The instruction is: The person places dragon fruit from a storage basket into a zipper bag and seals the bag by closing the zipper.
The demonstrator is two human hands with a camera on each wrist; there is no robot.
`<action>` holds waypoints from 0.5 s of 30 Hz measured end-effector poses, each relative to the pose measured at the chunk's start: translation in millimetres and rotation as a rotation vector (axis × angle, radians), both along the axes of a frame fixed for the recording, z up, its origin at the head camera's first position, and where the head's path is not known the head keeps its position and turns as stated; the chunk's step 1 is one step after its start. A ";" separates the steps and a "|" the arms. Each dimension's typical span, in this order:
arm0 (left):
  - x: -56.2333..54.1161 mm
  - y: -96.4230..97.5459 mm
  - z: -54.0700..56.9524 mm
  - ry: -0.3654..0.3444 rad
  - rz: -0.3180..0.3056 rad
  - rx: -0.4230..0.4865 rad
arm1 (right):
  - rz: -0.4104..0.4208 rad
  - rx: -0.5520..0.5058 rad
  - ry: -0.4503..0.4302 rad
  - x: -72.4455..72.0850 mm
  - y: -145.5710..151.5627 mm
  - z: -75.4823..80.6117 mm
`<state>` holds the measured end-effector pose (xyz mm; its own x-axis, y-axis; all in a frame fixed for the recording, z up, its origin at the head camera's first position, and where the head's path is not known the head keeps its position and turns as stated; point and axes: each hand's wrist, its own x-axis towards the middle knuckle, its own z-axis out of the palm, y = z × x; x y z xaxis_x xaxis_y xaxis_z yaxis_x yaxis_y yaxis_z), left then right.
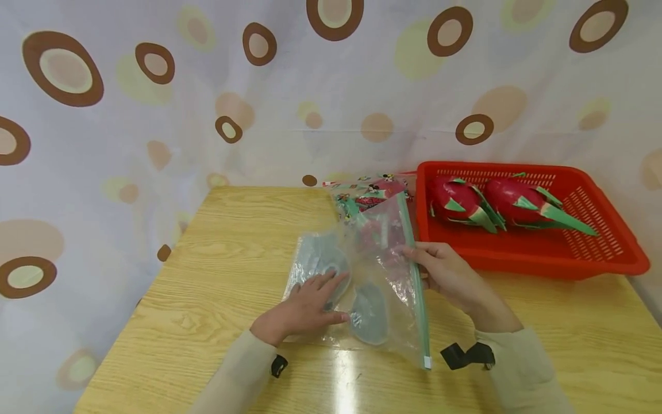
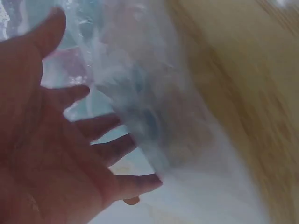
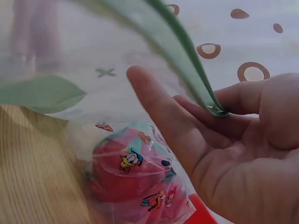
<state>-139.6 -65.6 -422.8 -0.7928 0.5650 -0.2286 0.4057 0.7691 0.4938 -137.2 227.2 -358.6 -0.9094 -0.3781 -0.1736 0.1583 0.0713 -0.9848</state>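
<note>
A clear zip bag [image 1: 398, 307] with a green top strip and grey-blue printed shapes lies on the table, its right side raised. My right hand [image 1: 450, 276] holds the strip edge; in the right wrist view the green strip [image 3: 182, 44] runs between the thumb and fingers of that hand [image 3: 229, 154]. With fingers spread, my left hand [image 1: 310, 305] is at the bag's left part. The left wrist view shows its straight fingers against the cloudy plastic [image 2: 159, 121]. I cannot make out anything inside this bag.
Behind it sits a cartoon-printed bag [image 1: 357, 190] with a pink-red, green-leaved thing inside. To the right stands a red basket [image 1: 522, 261] with two dragon fruits [image 1: 455, 198]. A spotted cloth [image 1: 362, 86] hangs behind the wooden table [image 1: 207, 287].
</note>
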 end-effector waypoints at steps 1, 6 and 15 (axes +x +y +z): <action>-0.1 1.7 2.0 0.023 0.017 0.031 | 0.008 -0.010 0.004 0.5 -1.3 -1.3; 2.7 21.8 23.2 0.202 0.130 0.270 | 0.004 0.006 0.037 1.0 -11.9 -6.7; 12.8 58.3 54.5 0.186 0.179 0.541 | 0.078 -0.040 0.089 3.6 -28.3 -7.6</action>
